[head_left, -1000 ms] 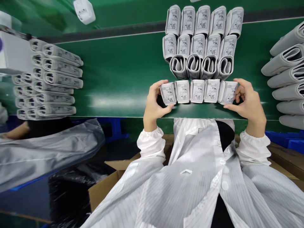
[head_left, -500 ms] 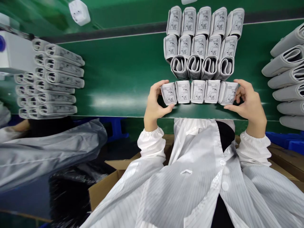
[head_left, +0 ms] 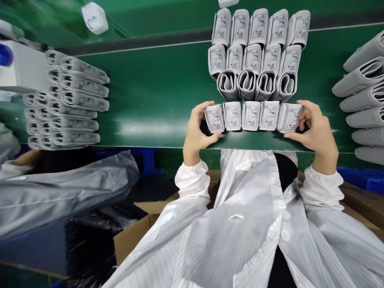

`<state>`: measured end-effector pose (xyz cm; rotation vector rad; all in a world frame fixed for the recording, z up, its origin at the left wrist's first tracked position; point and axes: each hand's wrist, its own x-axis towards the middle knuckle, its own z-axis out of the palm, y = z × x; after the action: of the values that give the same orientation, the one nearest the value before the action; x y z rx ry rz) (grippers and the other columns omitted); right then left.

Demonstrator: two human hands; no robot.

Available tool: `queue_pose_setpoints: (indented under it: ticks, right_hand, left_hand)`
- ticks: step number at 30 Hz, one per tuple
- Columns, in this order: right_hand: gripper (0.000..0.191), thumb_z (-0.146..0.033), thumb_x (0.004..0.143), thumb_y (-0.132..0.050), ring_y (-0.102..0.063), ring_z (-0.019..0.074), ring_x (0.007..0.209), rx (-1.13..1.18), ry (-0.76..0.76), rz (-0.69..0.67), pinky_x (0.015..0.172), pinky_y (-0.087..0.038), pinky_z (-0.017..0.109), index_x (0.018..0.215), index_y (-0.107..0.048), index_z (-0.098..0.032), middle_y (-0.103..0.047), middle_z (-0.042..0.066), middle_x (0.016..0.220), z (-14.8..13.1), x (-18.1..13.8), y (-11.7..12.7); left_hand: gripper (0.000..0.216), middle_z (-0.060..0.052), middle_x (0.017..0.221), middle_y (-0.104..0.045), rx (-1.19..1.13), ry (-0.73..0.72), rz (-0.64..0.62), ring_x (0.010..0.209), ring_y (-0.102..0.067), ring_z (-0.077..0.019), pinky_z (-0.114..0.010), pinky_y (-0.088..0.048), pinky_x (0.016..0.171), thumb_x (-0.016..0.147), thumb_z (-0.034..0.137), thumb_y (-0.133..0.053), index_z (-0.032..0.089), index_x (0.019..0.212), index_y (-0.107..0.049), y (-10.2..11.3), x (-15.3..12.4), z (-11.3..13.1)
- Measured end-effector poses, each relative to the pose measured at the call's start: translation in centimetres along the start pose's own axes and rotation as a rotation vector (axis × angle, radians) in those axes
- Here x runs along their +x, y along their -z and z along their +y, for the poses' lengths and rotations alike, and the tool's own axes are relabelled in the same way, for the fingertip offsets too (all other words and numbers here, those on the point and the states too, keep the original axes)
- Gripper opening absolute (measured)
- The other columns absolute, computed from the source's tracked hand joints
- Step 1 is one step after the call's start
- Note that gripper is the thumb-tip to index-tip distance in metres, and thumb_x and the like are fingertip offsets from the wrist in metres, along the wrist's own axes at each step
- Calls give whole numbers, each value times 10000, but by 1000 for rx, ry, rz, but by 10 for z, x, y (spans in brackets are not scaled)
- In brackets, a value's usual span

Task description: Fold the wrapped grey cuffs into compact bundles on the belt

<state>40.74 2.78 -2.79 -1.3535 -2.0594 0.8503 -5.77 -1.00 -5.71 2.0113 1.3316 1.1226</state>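
Row of five folded grey blood-pressure cuffs [head_left: 251, 116], printed line-drawing panels facing up, lay side by side, edges touching, slightly fanned. End cuffs tilted inward. Block of matching folded cuffs [head_left: 255, 52] sat at 12 o'clock, just beyond, rolled ends toward the row.

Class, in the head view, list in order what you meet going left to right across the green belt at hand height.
Stack of folded grey cuffs → left hand → row of five printed folded cuffs → right hand → stack of rolled grey cuffs.
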Motion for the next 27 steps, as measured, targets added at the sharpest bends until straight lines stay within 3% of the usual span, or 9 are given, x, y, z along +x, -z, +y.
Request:
queue_pose_setpoints:
  ticks: [6,21,27]
  right_hand:
    - [1141,-917,799,-942,-819,388,988,10,-1,5,885,-709,596,1707,-530,-361,-759,64,1064,4,0,-1]
    - [1148,-897,817,-943,-827,425,1115,23,5,-4,953,-711,622,1738,-511,-365,-779,91,1155,6,0,-2]
    - [1166,-923,796,-942,-829,396,1004,4,8,12,904,-711,602,1726,-527,-356,-774,73,1095,6,0,-2]
  left_hand:
    - [1009,-138,1709,-575,6,4,-1,1586,-665,-442,-667,-620,1308,928,818,-844,400,1737,-410,0,0,1]
    - [1017,-138,1713,-570,-2,-1,-5,1591,-665,-442,-668,-619,1313,927,820,-851,412,1744,-404,1,0,0]
    - [1037,-140,1712,-572,-6,9,-5,1586,-667,-447,-677,-616,1315,912,823,-866,409,1743,-404,0,-1,-1]
